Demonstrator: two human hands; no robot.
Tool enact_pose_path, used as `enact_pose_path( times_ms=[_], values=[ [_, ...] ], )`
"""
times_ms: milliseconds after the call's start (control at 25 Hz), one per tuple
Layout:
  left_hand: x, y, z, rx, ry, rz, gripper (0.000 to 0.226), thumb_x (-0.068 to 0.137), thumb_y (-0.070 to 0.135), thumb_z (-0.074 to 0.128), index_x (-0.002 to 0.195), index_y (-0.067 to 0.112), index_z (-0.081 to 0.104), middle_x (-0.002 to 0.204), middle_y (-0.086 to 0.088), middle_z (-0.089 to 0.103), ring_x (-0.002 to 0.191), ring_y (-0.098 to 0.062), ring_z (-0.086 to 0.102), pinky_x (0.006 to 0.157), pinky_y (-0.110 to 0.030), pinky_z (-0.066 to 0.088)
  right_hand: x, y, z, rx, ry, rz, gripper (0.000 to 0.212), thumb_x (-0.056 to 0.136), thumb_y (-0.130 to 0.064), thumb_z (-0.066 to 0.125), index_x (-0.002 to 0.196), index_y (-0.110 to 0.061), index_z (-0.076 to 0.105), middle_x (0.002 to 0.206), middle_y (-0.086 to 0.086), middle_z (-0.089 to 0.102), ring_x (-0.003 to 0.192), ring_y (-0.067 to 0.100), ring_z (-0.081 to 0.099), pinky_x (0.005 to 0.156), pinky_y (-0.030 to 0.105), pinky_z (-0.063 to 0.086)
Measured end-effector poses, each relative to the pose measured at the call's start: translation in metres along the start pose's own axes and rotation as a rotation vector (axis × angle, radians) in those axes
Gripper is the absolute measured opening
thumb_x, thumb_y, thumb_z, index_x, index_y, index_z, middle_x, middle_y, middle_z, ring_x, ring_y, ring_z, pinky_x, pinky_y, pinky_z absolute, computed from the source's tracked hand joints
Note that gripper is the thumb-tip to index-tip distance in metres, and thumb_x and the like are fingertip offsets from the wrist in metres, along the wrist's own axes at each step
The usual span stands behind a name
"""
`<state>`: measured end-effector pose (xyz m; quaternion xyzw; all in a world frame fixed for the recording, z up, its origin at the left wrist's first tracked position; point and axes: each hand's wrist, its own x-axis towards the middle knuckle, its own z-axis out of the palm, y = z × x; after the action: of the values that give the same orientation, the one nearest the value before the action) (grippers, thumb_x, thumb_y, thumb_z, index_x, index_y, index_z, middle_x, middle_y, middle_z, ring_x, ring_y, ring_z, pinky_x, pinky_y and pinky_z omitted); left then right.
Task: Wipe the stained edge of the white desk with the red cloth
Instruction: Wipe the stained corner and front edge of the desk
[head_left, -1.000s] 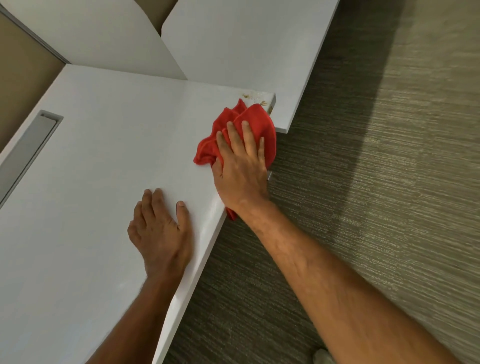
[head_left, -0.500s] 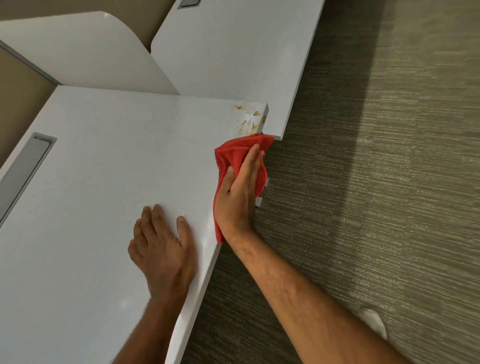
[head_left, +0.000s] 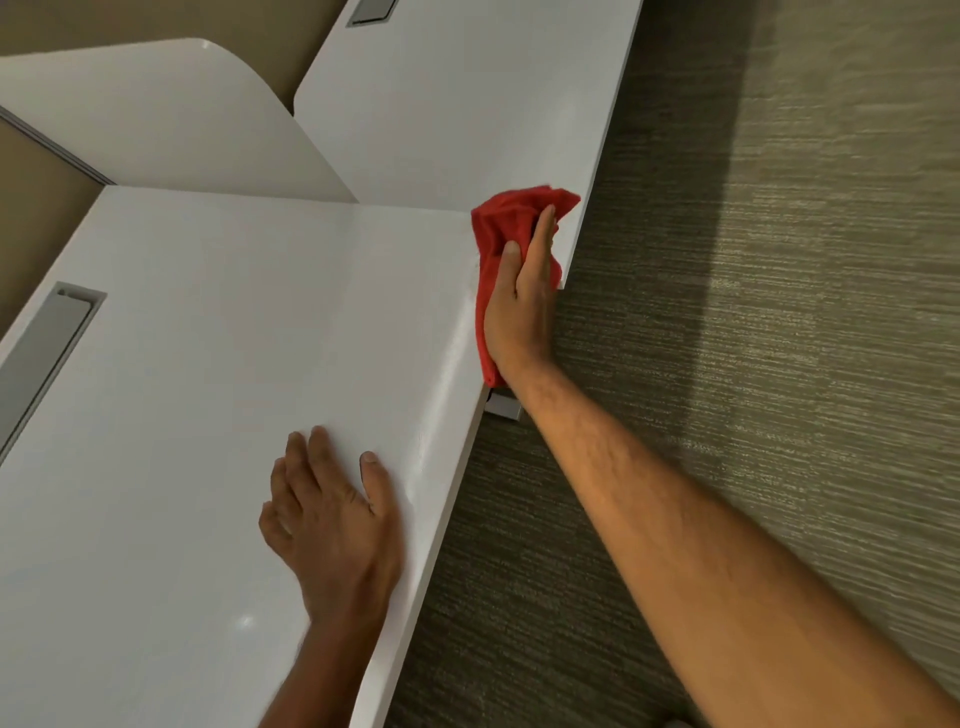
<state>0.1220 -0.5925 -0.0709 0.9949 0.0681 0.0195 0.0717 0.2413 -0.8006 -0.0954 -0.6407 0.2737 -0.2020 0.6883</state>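
The white desk (head_left: 234, 364) fills the left and middle of the view, its right edge running diagonally down toward me. My right hand (head_left: 519, 306) presses the red cloth (head_left: 498, 228) flat over the desk's far right corner, where the edge meets the neighbouring desk. The cloth hangs down the side of the edge and hides the stained corner. My left hand (head_left: 332, 525) lies flat on the desktop close to the near edge, fingers apart, holding nothing.
A second white desk (head_left: 467, 104) adjoins at the back right. A curved white divider panel (head_left: 156, 114) stands at the back left. A grey cable slot (head_left: 47, 358) is set in the desktop at left. Striped carpet (head_left: 753, 364) lies to the right.
My right hand slid the red cloth forward along the edge and onto the far corner, covering the brown stains that showed before. My left hand stayed flat in place.
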Motion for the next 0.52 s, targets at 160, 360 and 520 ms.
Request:
enact_pose_path(
  times_ms=[160, 360, 520],
  values=[
    [0.000, 0.003, -0.003, 0.010, -0.021, -0.003, 0.073, 0.099, 0.054, 0.019, 0.161, 0.016, 0.024, 0.170, -0.011, 0.024, 0.157, -0.034, 0.021, 0.125, -0.060, 0.018, -0.082, 0.016, 0.007, -0.071, -0.014, -0.080, 0.061, 0.115, -0.034, 0.028, 0.166, -0.033, -0.005, 0.177, -0.003, -0.003, 0.165, 0.018, 0.001, 0.133, 0.052, 0.018],
    [0.001, 0.003, -0.004, 0.024, -0.035, -0.011, 0.075, 0.098, 0.055, 0.016, 0.162, 0.016, 0.022, 0.171, -0.011, 0.021, 0.158, -0.034, 0.019, 0.126, -0.059, 0.016, -0.119, 0.031, 0.017, -0.216, -0.016, -0.124, 0.062, 0.113, -0.032, 0.029, 0.167, -0.031, -0.003, 0.177, -0.006, -0.013, 0.164, 0.014, -0.012, 0.133, 0.051, 0.020],
    [0.002, 0.002, -0.004, 0.011, -0.031, -0.004, 0.075, 0.098, 0.056, 0.016, 0.162, 0.017, 0.022, 0.171, -0.010, 0.021, 0.157, -0.033, 0.019, 0.126, -0.058, 0.015, -0.052, 0.016, 0.014, -0.230, 0.010, -0.087, 0.062, 0.114, -0.031, 0.030, 0.167, -0.021, 0.001, 0.177, 0.004, -0.006, 0.164, 0.022, -0.006, 0.134, 0.053, 0.012]
  ],
)
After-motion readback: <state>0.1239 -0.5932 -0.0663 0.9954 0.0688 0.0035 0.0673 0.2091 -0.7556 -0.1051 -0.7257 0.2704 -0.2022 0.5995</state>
